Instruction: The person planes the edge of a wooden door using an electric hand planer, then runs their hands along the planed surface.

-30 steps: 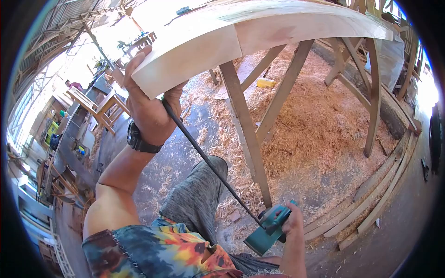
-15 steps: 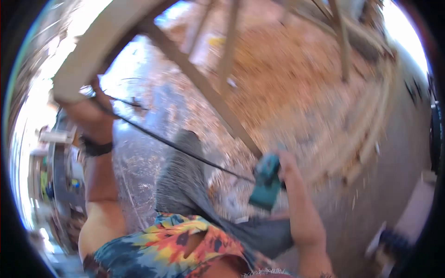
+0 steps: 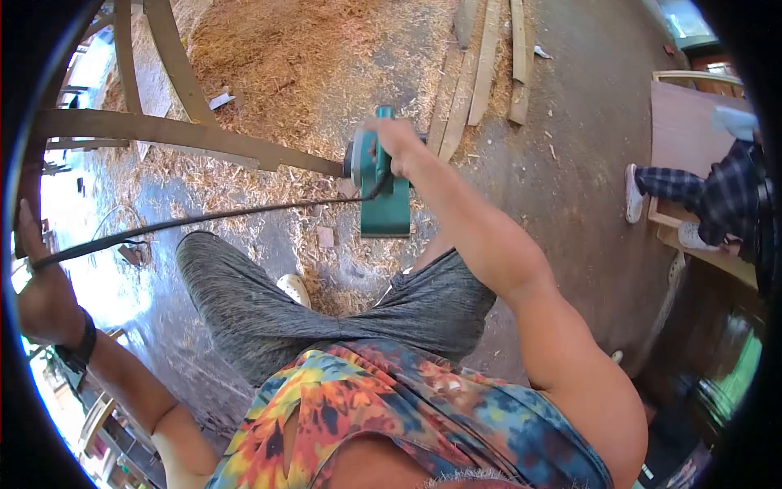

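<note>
My right hand is wrapped round the handle of a green power planer, held over the shavings-covered floor. From the planer a black cord runs left to my left hand. That hand is raised at the far left edge beside the dark edge of the workpiece, its fingers partly seen, with the cord lying across it. Whether its fingers close on the cord is hard to make out. A wooden leg of the stand reaches almost to the planer.
Wood shavings cover the floor ahead. Long boards lie at the top centre. Another person in dark checked clothes is at the right, beside a wooden panel. My shoe shows between my knees.
The view has swung down and to the right. The workpiece and my left hand have shifted to the left edge, the planer is nearer the centre, and the other person has come into view.
</note>
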Motion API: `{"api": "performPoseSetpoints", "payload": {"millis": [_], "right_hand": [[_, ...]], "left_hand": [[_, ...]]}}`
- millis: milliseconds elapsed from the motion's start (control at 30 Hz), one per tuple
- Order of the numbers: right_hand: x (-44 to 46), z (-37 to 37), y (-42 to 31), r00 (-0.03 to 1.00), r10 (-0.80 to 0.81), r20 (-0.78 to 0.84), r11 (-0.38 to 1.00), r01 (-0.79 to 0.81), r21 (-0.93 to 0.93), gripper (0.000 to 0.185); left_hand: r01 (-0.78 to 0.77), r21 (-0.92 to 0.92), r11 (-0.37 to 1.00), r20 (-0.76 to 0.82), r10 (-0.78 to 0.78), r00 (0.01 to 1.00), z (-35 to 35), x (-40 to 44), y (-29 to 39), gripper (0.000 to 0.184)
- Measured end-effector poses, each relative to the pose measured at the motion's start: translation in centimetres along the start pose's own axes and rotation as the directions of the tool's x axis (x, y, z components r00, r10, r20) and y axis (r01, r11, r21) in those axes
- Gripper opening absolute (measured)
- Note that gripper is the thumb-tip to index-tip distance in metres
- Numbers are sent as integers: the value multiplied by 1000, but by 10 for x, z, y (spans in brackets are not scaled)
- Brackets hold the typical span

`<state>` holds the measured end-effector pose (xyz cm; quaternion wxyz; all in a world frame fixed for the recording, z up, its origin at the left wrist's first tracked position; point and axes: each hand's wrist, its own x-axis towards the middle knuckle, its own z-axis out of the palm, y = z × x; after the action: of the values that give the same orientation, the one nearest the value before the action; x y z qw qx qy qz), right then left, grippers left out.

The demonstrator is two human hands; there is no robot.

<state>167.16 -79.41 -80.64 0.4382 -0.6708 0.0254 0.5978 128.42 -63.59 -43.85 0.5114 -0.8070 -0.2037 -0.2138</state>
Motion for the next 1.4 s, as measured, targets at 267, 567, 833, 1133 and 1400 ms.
{"api": "performPoseSetpoints", "payload": {"millis": [267, 567, 833, 1133, 1400], "right_hand": [[27, -35, -10, 959, -119, -258, 981, 153, 117, 24], [88, -49, 2, 663, -474, -580, 880, 364, -303, 40], [47, -55, 13, 459, -507, -730, 851, 129, -510, 54], [45, -57, 36, 700, -130, -702, 967, -67, -246, 65], [-70, 40, -25, 371, -771, -517, 582, 83, -809, 78]], "left_hand": [[147, -211, 966, -17, -153, 988, -18, 2, 8, 46], [435, -38, 899, 245, -414, 877, -13, -73, -16, 135], [418, -377, 826, 256, -341, 904, -95, -25, -36, 144], [474, -426, 770, 204, -429, 880, -92, -29, -43, 144], [472, -623, 624, -13, -611, 792, -72, -40, -48, 100]]}}
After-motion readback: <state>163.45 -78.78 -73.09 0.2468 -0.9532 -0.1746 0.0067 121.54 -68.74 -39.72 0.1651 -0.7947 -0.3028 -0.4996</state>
